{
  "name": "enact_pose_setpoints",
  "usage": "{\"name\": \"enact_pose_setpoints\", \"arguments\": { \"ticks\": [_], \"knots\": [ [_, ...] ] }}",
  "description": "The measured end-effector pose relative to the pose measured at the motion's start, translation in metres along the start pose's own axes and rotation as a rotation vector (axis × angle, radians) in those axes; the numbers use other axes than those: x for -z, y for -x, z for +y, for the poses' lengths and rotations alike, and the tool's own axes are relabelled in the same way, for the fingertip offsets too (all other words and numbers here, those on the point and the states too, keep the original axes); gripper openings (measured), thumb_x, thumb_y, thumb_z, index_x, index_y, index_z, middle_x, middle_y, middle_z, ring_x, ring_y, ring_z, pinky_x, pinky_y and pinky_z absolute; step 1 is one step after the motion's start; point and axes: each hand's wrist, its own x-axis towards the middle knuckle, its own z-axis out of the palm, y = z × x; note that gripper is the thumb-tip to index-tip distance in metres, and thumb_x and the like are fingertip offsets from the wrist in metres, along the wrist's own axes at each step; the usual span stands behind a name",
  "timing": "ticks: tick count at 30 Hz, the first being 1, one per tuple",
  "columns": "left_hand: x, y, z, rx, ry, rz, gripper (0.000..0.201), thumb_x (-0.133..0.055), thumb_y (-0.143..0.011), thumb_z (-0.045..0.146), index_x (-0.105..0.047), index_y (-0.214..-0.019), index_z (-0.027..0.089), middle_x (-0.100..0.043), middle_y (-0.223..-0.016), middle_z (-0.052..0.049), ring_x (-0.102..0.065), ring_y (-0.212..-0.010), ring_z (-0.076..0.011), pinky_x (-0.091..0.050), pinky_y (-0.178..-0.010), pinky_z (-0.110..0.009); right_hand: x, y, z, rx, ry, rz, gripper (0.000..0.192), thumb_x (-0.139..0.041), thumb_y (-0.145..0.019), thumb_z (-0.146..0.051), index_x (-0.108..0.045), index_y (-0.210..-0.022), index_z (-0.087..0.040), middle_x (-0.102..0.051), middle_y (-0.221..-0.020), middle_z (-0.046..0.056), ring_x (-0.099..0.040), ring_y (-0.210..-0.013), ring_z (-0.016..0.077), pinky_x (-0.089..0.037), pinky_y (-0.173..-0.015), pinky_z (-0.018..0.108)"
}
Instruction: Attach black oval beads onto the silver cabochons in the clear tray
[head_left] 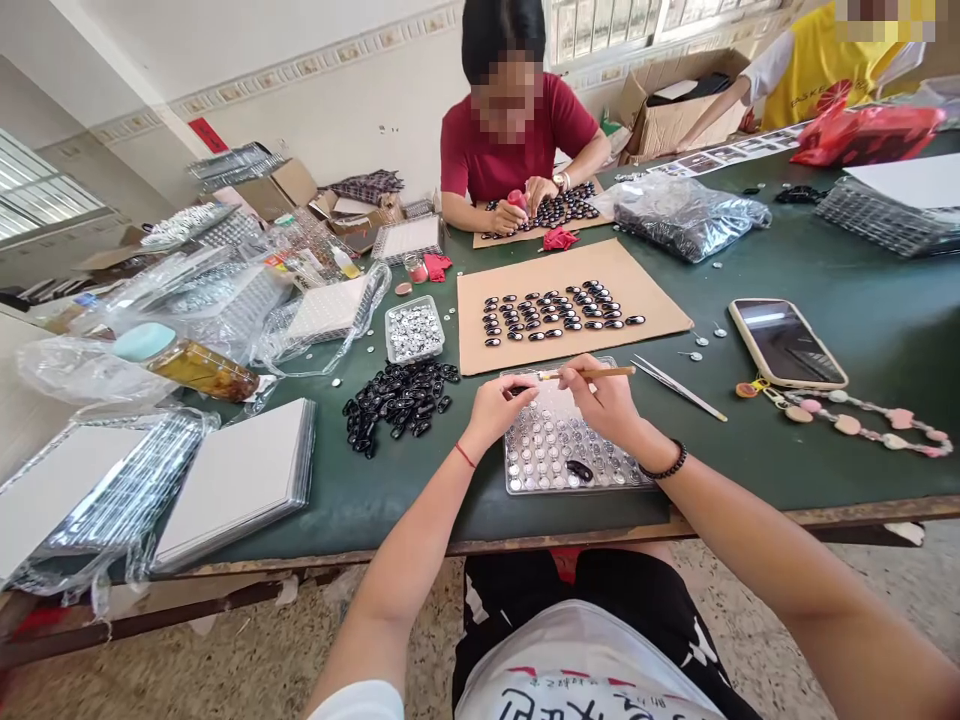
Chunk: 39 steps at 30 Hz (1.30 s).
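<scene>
left hand [496,405] fingers pinched on black piece [519,388] | right hand [604,395] fingers grip stick [596,373] | over tray [525,480]

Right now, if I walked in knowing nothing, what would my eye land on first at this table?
Probably the two hands at the near edge of the green table: the right hand holds a thin wooden stick over a clear tray of silver studs, and the left hand pinches something small beside it. Just beyond lie neat rows of black beads on a cardboard sheet, with a loose black pile to the left.
</scene>
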Motion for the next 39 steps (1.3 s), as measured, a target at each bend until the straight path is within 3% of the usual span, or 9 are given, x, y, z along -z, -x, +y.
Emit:
{"name": "enact_pose_setpoints", "arguments": {
  "ticks": [4,11,18,30,34,37,39],
  "knots": [
    [-0.003,0.004,0.006,0.013,-0.020,-0.011,0.036,-0.065,-0.062,0.038,-0.067,-0.090,0.016,-0.065,-0.076,-0.002,-0.041,-0.049,-0.0069,-0.034,-0.049,-0.021,0.000,0.002,-0.003,0.074,0.021,-0.080,0.021,-0.036,-0.088,-0.029,-0.051,-0.078,-0.017,-0.056,-0.065,0.002,-0.047,-0.052,0.0104,-0.034,-0.051,0.022],
    [0.001,0.003,0.008,0.012,-0.016,-0.043,0.033,-0.062,-0.064,0.034,-0.067,-0.092,0.017,-0.064,-0.072,-0.002,-0.036,-0.048,-0.0066,-0.031,-0.048,-0.021,-0.004,0.003,-0.001,0.130,0.130,-0.181,0.019,-0.035,-0.088,-0.027,-0.050,-0.081,-0.017,-0.056,-0.065,0.003,-0.048,-0.054,0.0121,-0.034,-0.052,0.023],
    [-0.001,0.004,0.009,0.019,0.013,-0.047,0.033,-0.062,-0.064,0.035,-0.067,-0.091,0.017,-0.065,-0.079,-0.003,-0.036,-0.049,-0.0066,-0.032,-0.049,-0.021,-0.004,0.003,-0.003,0.145,0.179,-0.189,0.019,-0.035,-0.088,-0.026,-0.051,-0.083,-0.016,-0.058,-0.065,0.003,-0.048,-0.052,0.0119,-0.033,-0.052,0.023],
    [0.001,0.004,0.011,0.016,0.045,-0.056,0.033,-0.060,-0.066,0.036,-0.067,-0.093,0.017,-0.059,-0.063,0.000,-0.035,-0.047,-0.0069,-0.028,-0.047,-0.021,-0.006,0.002,-0.002,0.105,0.163,-0.226,0.020,-0.034,-0.088,-0.028,-0.051,-0.084,-0.018,-0.058,-0.068,0.004,-0.050,-0.057,0.0136,-0.034,-0.054,0.023],
    [0.002,0.004,0.012,0.106,0.146,-0.112,0.033,-0.057,-0.069,0.032,-0.065,-0.098,0.017,-0.061,-0.064,0.000,-0.039,-0.046,-0.0070,-0.030,-0.046,-0.021,-0.008,0.003,-0.002,0.067,0.139,-0.233,0.019,-0.036,-0.087,-0.028,-0.051,-0.085,-0.018,-0.060,-0.074,0.005,-0.051,-0.059,0.0136,-0.034,-0.054,0.024],
    [0.002,0.003,0.012,0.131,0.227,-0.114,0.032,-0.053,-0.073,0.034,-0.065,-0.096,0.015,-0.064,-0.071,-0.004,-0.048,-0.051,-0.0088,-0.036,-0.049,-0.021,-0.009,0.000,-0.004,0.003,0.034,-0.224,0.021,-0.036,-0.087,-0.030,-0.051,-0.081,-0.018,-0.059,-0.072,0.004,-0.051,-0.060,0.0132,-0.035,-0.054,0.024],
    [0.001,0.003,0.013,0.104,0.251,-0.090,0.028,-0.054,-0.073,0.033,-0.065,-0.090,0.014,-0.065,-0.075,-0.005,-0.054,-0.059,-0.0115,-0.041,-0.055,-0.023,-0.010,-0.003,-0.004,-0.131,-0.145,-0.229,0.025,-0.036,-0.086,-0.036,-0.050,-0.076,-0.018,-0.058,-0.069,0.003,-0.050,-0.053,0.0115,-0.036,-0.050,0.023]
  ]
}}
